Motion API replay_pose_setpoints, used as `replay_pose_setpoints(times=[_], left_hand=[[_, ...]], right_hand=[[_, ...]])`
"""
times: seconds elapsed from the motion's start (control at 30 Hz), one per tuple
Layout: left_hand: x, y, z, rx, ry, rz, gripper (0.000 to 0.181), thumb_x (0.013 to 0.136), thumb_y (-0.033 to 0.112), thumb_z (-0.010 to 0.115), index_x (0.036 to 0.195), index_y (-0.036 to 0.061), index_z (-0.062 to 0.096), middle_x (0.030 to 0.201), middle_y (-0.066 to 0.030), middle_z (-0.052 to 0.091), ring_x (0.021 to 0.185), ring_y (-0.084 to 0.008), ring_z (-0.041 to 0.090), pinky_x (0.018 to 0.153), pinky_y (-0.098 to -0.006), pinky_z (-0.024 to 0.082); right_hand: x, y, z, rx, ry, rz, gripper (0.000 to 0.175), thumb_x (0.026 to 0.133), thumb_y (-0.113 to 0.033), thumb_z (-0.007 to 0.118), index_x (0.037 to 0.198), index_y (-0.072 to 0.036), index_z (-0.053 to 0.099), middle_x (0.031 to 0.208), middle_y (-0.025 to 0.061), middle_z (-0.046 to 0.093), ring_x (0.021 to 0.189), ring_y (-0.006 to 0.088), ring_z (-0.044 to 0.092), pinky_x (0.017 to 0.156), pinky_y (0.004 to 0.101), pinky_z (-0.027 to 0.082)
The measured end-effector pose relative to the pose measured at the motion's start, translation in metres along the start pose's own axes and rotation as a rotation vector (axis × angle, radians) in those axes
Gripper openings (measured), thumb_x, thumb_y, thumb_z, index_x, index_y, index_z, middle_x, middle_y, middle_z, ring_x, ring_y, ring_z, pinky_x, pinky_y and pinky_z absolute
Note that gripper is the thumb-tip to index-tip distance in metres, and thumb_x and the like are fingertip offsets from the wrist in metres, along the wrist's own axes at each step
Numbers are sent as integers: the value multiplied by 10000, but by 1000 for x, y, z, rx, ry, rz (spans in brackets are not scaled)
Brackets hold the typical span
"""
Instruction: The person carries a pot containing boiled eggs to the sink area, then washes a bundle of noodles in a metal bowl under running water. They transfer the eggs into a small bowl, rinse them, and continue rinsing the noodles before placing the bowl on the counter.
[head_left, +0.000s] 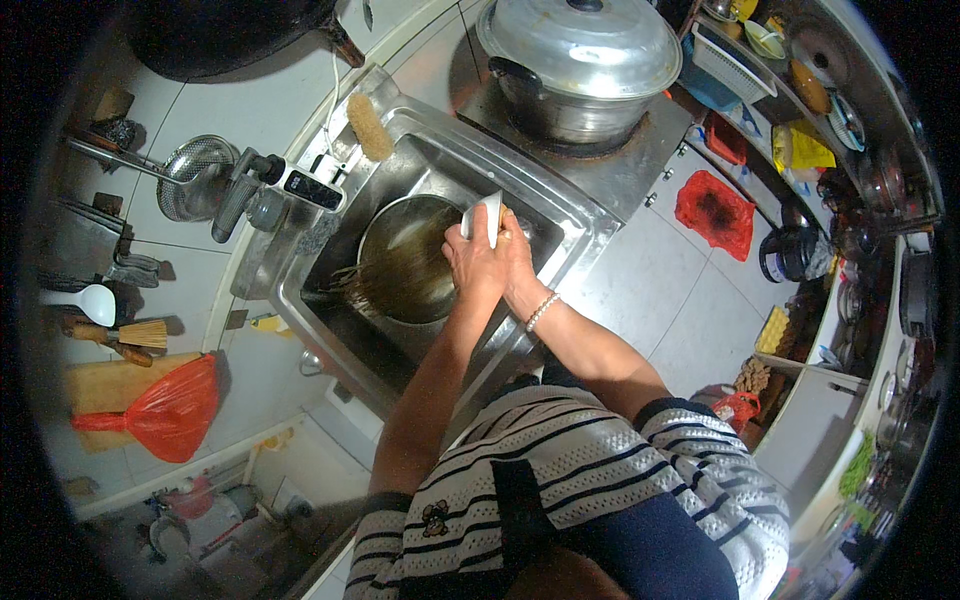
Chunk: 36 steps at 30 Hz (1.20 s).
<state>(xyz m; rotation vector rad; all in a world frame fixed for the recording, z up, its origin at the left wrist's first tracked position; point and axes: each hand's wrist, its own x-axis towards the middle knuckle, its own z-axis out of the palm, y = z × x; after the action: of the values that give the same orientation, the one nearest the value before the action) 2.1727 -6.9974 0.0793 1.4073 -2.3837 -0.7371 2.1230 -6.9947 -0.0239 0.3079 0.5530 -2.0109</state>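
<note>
My two hands are pressed together over the right side of a stainless steel sink (585, 217). My left hand (474, 259) and my right hand (517, 251) close around a small white object (493, 219) with a thin pointed edge; what it is cannot be made out. A beaded bracelet (543, 311) circles my right wrist. Left of the hands, a round metal pan or basin (409, 321) sits in the sink with murky brownish liquid (405, 262) in it. Blurred straw-like strands (346, 279) cross its left rim.
A lidded aluminium pot (581, 97) stands on the stove beyond the sink. A loofah-like scrubber (369, 126) lies on the sink's back ledge. A skimmer (196, 176), a white ladle (94, 304) and a red plastic bag (176, 409) hang at left. Crowded shelves (810, 127) line the right.
</note>
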Motion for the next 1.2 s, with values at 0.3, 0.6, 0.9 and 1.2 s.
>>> replay_pose_setpoints(times=[0.3,0.6,0.9,1.2], left_hand=[[-7,20,-26,165,44,165,588,738,272,645,1249,207,363,1099,-243,366,955,-412,409,788,-475,411],[-15,27,-35,176,63,240,524,789,287,596,1242,140,378,1065,-264,391,903,-411,436,780,-474,391],[-22,22,-30,156,28,275,533,787,258,601,1253,150,367,1081,-272,379,912,-423,429,797,-489,378],[-33,10,-29,139,28,280,528,776,263,610,1242,197,370,1127,-259,337,969,-429,395,794,-495,412]], right_hand=[[-11,-2,11,60,-35,33,287,886,-320,488,1025,-75,542,913,43,582,805,168,548,727,303,467],[-23,-9,22,66,-58,51,287,889,-336,473,1006,-85,546,899,37,583,796,168,546,722,303,465],[-42,-19,35,94,-75,49,290,893,-353,458,987,-94,549,884,31,584,787,167,544,718,304,463],[-46,-4,30,66,-31,-43,304,897,-393,420,930,-123,555,839,23,589,758,176,539,696,309,457]])
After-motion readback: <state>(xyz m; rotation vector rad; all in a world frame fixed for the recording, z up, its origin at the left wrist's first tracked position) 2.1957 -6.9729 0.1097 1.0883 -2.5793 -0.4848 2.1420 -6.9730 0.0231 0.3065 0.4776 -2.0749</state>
